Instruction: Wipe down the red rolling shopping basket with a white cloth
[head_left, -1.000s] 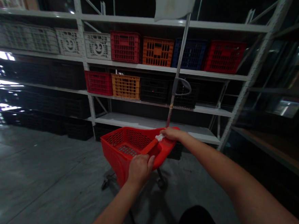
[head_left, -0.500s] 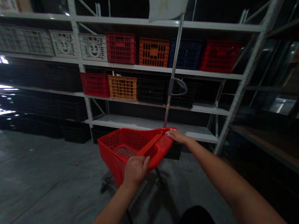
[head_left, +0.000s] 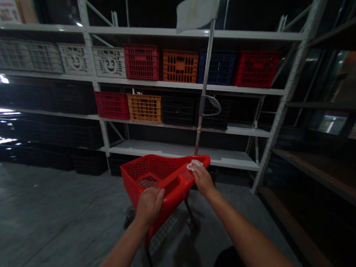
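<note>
A red plastic shopping cart (head_left: 129, 183) with perforated basket walls stands in front of me on wheels. My left hand (head_left: 149, 204) is closed around the near end of its rim, thumb on top. My right hand (head_left: 201, 178) presses a crumpled white cloth (head_left: 195, 164) against the flat top of the cart's handle section, towards the far end. The fingertips of that hand are bent over the cloth. From the cart's far corner rises a metal pole (head_left: 207, 66) with a grey loop handle (head_left: 212, 106) and a white flag (head_left: 197, 10).
Behind the cart, white metal shelving (head_left: 175, 85) holds plastic crates: white ones, a red crate (head_left: 142, 62), an orange crate (head_left: 180, 66), a blue crate (head_left: 219, 67) and a yellow crate (head_left: 144, 108). Dark shelving (head_left: 322, 168) stands at right. Grey floor (head_left: 54, 206) lies at left.
My right hand has slid from the far corner of the handle section nearer along its top, and the white cloth shows more. My left hand stays on the rim; the view has shifted slightly.
</note>
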### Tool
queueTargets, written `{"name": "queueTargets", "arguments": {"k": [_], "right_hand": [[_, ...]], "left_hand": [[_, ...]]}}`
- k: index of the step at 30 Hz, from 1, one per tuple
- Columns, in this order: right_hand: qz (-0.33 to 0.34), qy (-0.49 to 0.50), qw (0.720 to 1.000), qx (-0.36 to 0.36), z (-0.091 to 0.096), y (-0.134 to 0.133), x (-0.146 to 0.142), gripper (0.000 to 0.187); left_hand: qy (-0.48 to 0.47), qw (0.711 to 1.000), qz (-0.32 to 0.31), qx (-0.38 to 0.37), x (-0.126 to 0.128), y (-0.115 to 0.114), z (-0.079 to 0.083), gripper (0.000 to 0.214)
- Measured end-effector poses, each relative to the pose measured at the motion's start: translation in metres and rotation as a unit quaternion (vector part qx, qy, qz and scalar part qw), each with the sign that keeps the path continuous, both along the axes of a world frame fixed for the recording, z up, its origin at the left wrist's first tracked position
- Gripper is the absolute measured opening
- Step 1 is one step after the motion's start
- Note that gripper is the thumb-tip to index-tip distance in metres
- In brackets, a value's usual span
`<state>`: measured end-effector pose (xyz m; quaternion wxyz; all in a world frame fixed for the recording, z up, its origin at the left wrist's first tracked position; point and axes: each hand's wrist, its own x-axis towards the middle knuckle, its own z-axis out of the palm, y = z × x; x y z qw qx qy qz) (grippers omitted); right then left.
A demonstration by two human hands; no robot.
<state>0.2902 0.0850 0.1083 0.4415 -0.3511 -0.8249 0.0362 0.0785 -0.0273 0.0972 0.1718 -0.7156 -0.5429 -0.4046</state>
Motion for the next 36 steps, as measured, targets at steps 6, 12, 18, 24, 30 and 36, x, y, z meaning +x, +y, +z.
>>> {"name": "queueTargets", "arguments": {"k": [6,12,18,24,30,36], "right_hand": [[-0.095,0.016,0.988,-0.116,0.023,0.052,0.023,0.025],[-0.173,0.174,0.963,-0.111,-0.010,0.007,-0.004,0.047],[-0.070,0.317,0.943,-0.070,-0.067,-0.080,-0.061,0.041],[-0.087,0.376,0.920,-0.063,-0.060,-0.048,-0.057,0.045],[-0.119,0.438,0.878,-0.153,-0.058,-0.021,-0.056,0.058],[-0.105,0.386,0.900,-0.173,-0.087,-0.058,-0.082,0.056]], "left_hand": [[-0.015,1.000,0.001,0.021,0.001,0.004,-0.003,0.043],[-0.014,0.999,0.010,0.030,0.004,0.007,-0.005,0.043],[-0.011,1.000,0.017,0.016,0.006,0.007,-0.005,0.045],[0.007,0.999,0.026,0.025,0.007,0.005,-0.003,0.044],[0.007,0.999,0.031,0.034,0.008,0.008,-0.005,0.044],[-0.006,1.000,0.007,0.019,0.004,0.006,-0.006,0.043]]}}
